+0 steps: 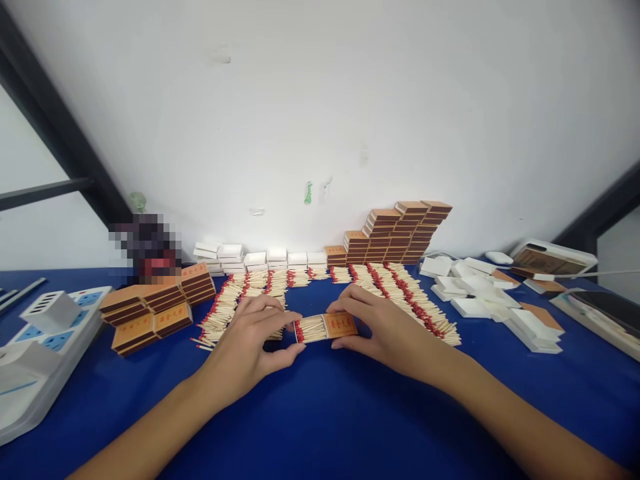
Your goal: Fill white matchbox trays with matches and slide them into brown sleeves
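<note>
This looks like a small work corner, though whether in a workshop or a home cannot be told. A blue bench [310, 420] meets a marked white wall [320, 100] between dark frame bars [55, 120]. Matchboxes [400, 233] in stacks, loose matches [397, 290] in rows and many white trays [473, 307] suggest a workplace; a power strip [30, 413] with a plug-in charger [53, 313] suits either.

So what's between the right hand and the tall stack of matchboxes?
Loose red-tipped matches, laid in rows on the blue table, lie between the right hand and the tall stack; the head view shows this.
</note>
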`<state>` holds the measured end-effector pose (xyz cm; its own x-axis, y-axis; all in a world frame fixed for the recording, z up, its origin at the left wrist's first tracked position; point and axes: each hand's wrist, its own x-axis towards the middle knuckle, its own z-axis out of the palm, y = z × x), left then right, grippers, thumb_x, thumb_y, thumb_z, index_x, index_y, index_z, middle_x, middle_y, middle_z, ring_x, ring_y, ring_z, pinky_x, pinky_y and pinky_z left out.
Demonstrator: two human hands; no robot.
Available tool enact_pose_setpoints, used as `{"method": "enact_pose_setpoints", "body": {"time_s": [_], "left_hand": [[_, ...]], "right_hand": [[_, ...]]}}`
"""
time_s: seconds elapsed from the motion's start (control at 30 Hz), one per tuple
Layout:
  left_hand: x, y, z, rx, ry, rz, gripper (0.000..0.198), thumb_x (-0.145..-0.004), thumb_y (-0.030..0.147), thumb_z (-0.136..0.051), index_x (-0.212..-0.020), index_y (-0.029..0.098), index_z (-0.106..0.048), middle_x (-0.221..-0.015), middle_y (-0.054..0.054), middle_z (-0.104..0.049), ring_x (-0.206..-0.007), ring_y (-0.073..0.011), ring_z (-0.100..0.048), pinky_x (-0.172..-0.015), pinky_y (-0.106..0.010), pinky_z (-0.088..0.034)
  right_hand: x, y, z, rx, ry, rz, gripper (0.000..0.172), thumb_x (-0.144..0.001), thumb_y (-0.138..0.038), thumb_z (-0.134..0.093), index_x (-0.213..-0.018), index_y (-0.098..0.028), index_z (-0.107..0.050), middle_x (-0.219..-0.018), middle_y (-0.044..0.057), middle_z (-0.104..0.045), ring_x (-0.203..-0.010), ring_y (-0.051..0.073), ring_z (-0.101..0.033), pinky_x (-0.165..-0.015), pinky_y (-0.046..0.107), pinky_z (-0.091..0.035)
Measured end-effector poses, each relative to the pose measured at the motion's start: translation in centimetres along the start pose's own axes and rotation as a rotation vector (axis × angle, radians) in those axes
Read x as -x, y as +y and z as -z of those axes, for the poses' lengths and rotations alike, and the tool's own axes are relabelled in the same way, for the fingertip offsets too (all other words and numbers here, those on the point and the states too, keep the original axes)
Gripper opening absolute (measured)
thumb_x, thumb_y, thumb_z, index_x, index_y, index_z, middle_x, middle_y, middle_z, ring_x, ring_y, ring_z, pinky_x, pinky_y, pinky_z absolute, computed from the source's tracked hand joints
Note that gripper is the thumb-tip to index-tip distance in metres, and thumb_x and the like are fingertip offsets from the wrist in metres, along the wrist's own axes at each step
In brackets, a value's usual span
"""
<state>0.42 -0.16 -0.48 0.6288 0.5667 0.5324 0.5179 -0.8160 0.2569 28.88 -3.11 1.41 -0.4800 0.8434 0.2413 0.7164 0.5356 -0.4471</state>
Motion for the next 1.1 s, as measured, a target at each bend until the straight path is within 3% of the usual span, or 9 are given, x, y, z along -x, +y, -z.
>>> {"method": "enact_pose_setpoints", "body": {"time_s": [0.17, 0.43, 0.67, 0.77, 0.87, 0.97, 1.1], "left_hand": [[0.1, -0.2, -0.1, 0.000, 0.015, -0.016, 0.034, -0.094, 0.028, -0.078, -0.127, 0.026, -0.070, -0.108, -0.003, -0.079, -0.113, -0.0254, -0.066, -0.102, -0.046, -0.045], [0.0, 0.2, -0.2, 0.018, 0.051, -0.049, 0.034, -0.091, 0.025, -0.081, -0.123, 0.024, -0.070, -0.093, 0.000, -0.078, -0.109, -0.0249, -0.065, -0.100, -0.046, -0.047], [0.0, 0.6, -0.3, 0.075, 0.040, -0.084, 0.040, -0.092, 0.027, -0.082, -0.129, 0.024, -0.070, -0.093, -0.001, -0.077, -0.110, -0.0244, -0.066, -0.099, -0.044, -0.052], [-0.1, 0.7, -0.1, 0.112, 0.060, -0.032, 0.038, -0.092, 0.029, -0.081, -0.129, 0.024, -0.071, -0.103, -0.005, -0.077, -0.110, -0.0244, -0.066, -0.095, -0.043, -0.056], [-0.1, 0.9, 0.1, 0.126, 0.131, 0.018, 0.040, -0.092, 0.032, -0.082, -0.129, 0.024, -0.072, -0.111, -0.008, -0.075, -0.109, -0.0239, -0.065, -0.092, -0.041, -0.059], [-0.1, 1.2, 0.1, 0.132, 0.182, -0.011, 0.043, -0.088, 0.038, -0.084, -0.127, 0.024, -0.073, -0.105, -0.007, -0.076, -0.107, -0.0240, -0.066, -0.091, -0.041, -0.059], [0.0, 1.5, -0.3, 0.151, 0.197, -0.057, 0.050, -0.079, 0.046, -0.090, -0.121, 0.023, -0.074, -0.102, -0.007, -0.076, -0.101, -0.0240, -0.067, -0.085, -0.038, -0.060]], "right_hand": [[0.1, -0.1, -0.2, -0.027, 0.028, 0.010, 0.033, -0.093, -0.030, -0.079, -0.123, -0.028, -0.064, -0.124, 0.005, -0.064, -0.108, 0.024, -0.067, -0.095, 0.041, -0.057], [0.3, -0.5, -0.8, 0.027, 0.080, 0.099, 0.034, -0.095, -0.028, -0.077, -0.126, -0.025, -0.064, -0.123, 0.008, -0.067, -0.104, 0.024, -0.070, -0.091, 0.042, -0.061], [0.5, -1.1, -2.1, -0.112, 0.110, 0.138, 0.037, -0.096, -0.035, -0.076, -0.129, -0.026, -0.063, -0.124, 0.007, -0.067, -0.109, 0.023, -0.070, -0.097, 0.042, -0.060], [0.4, -1.8, -2.7, -0.257, 0.210, 0.039, 0.053, -0.097, -0.042, -0.075, -0.144, -0.031, -0.055, -0.140, 0.010, -0.063, -0.127, 0.027, -0.066, -0.109, 0.050, -0.056], [0.5, -3.2, -3.2, -0.512, 0.358, -0.147, 0.070, -0.102, -0.054, -0.064, -0.163, -0.035, -0.035, -0.164, 0.014, -0.046, -0.147, 0.030, -0.052, -0.117, 0.056, -0.051], [1.2, -5.0, -3.6, -0.713, 0.273, -0.247, 0.066, -0.107, -0.061, -0.048, -0.166, -0.036, -0.033, -0.171, 0.011, -0.040, -0.157, 0.030, -0.040, -0.124, 0.060, -0.043], [2.1, -6.6, -3.9, -0.738, 0.101, -0.242, 0.069, -0.106, -0.064, -0.048, -0.167, -0.038, -0.034, -0.174, 0.006, -0.037, -0.161, 0.031, -0.032, -0.129, 0.064, -0.031]]}}
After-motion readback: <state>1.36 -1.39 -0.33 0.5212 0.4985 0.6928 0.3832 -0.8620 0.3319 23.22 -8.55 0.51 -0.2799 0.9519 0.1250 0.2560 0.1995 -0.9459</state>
